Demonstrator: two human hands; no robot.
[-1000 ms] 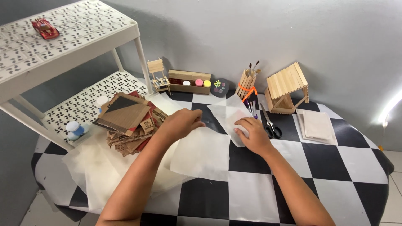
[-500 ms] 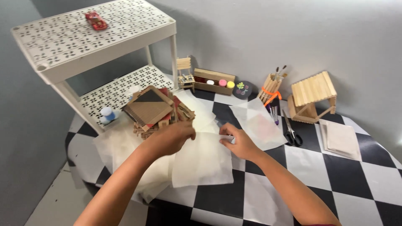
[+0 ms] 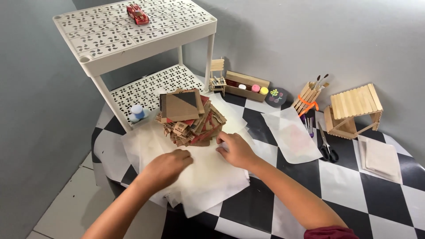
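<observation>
Two bare hands are pressing down on a stack of thin white paper sheets (image 3: 208,177) lying on a black-and-white checkered table (image 3: 354,186). The left hand (image 3: 166,167) is resting knuckles-up, fingers curled onto the top sheet; the right hand (image 3: 237,149) is lying flat just beside it, fingers spread, gripping nothing. The two hands are sitting near each other but apart. The sheets are hanging over the table's near edge, and a heap of cardboard pieces (image 3: 189,117) is sitting on their far end, touching the right fingertips. A white perforated shelf rack (image 3: 133,31) is standing behind the heap, a red toy car (image 3: 137,13) on top; scissors (image 3: 326,148), a wooden-stick hut (image 3: 353,110) and another loose sheet (image 3: 293,135) are lying off to the right. The risk, as it looks: any tug on the paper could topple the cardboard heap, and the overhanging sheets could be sliding off the edge or creasing under the palms.
</observation>
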